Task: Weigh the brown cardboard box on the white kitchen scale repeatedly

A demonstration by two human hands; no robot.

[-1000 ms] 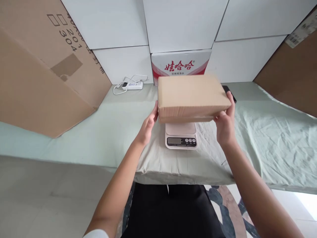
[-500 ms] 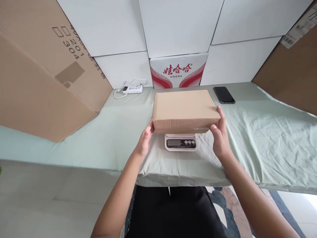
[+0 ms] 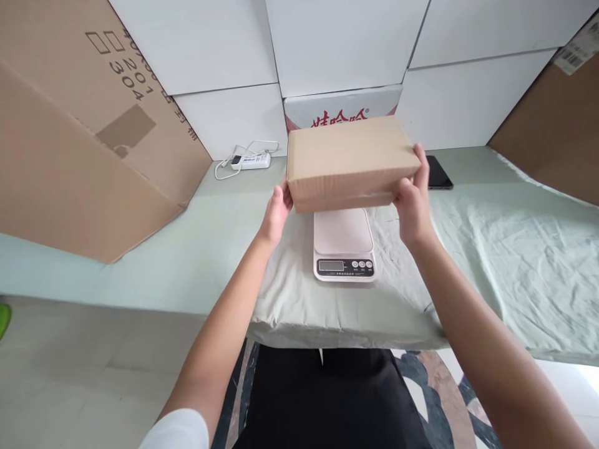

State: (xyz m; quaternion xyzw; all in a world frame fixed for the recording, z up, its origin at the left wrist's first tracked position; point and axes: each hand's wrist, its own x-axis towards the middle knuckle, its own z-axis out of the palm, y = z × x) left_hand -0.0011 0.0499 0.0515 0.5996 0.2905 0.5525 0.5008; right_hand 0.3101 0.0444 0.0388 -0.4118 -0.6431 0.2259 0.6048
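Observation:
A closed brown cardboard box [image 3: 350,153] is held up between my two hands, above and behind the kitchen scale. My left hand [image 3: 277,215] presses against its left end, the fingertips partly hidden by the box. On the other end, my right hand [image 3: 412,196] grips the near right corner, thumb on the front face and fingers at the side. Below the box stands a white digital kitchen scale [image 3: 344,240], its display and buttons facing me. The front of its weighing plate shows bare; the box hides the scale's back edge.
White boxes [image 3: 229,121] line the back, with a red-lettered carton [image 3: 344,103] among them. A power strip with a cable [image 3: 251,161] lies back left, a phone [image 3: 438,173] back right. Large cardboard panels [image 3: 93,137] flank the cloth-covered table [image 3: 187,274].
Both hands have raised the cardboard box and moved it away from me, exposing more of the scale. The box now covers part of the red lettering, and my right hand partly covers the phone.

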